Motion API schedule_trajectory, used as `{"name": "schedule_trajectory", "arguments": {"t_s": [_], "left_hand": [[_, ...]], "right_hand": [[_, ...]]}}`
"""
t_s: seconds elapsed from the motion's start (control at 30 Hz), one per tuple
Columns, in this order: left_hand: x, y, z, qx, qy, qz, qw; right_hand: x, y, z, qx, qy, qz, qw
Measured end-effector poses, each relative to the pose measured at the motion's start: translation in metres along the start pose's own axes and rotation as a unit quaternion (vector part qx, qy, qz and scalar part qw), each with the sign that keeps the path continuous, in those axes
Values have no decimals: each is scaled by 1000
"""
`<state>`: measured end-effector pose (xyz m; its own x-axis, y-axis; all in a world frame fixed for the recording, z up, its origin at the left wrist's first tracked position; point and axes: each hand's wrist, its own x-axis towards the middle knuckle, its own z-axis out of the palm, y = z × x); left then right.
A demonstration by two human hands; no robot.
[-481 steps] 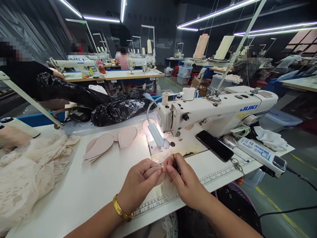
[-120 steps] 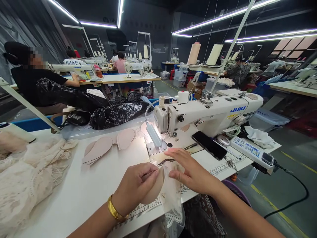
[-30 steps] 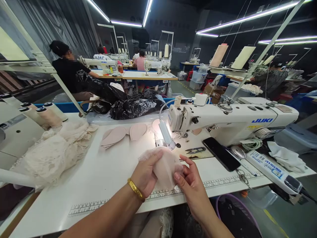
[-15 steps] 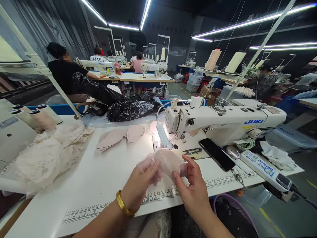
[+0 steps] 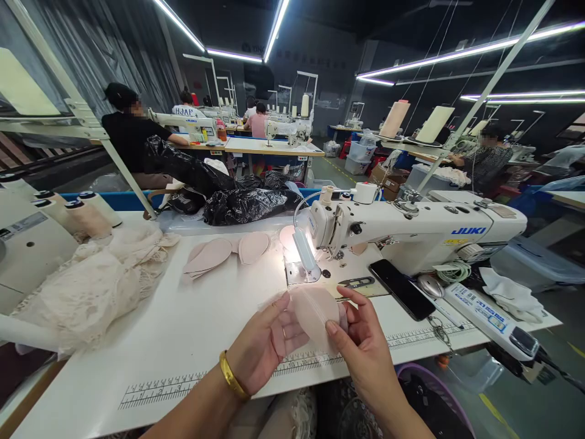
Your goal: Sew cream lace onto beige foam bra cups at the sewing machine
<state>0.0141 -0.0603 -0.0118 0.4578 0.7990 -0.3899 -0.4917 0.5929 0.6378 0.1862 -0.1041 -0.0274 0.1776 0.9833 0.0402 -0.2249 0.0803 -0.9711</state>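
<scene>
A beige fabric cup [image 5: 316, 311] with a seam down its middle is held up over the table's front part, below the needle area of the white sewing machine [image 5: 420, 222]. My right hand [image 5: 363, 335] pinches its right edge between thumb and fingers. On its left side, my left hand [image 5: 267, 338], with a gold bracelet at the wrist, is turned palm up; its thumb and fingers are apart around sheer fabric at the cup's edge. More beige cups [image 5: 208, 257] lie flat at the back left of the machine. Thread snips [image 5: 359, 282] rest beside the machine's needle plate.
Sheer lace fabric [image 5: 103, 280] is heaped at left near thread cones [image 5: 89, 219]. A black phone [image 5: 401, 289] lies right of the snips. Black plastic bags [image 5: 251, 204] sit behind the table [image 5: 150, 341]. Other people work at machines farther back.
My left hand has opened, its fingers spreading away from the cup. The cup shows more of its face, and my right hand still grips it. The camera view has shifted slightly.
</scene>
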Motion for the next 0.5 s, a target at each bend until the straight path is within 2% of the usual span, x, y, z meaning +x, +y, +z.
{"name": "schedule_trajectory", "arguments": {"t_s": [0.07,0.23,0.37,0.5], "left_hand": [[3,-2,2,-45,6,-8,999],[9,-3,6,-42,40,104,993],[9,-2,11,-20,68,121,990],[8,-4,13,-3,68,135,989]], "right_hand": [[-3,5,1,-10,-4,-7,1000],[-14,20,2,-41,13,-5,999],[-14,28,-1,-21,7,-4,1000],[-7,29,-2,42,-10,23,999]]}}
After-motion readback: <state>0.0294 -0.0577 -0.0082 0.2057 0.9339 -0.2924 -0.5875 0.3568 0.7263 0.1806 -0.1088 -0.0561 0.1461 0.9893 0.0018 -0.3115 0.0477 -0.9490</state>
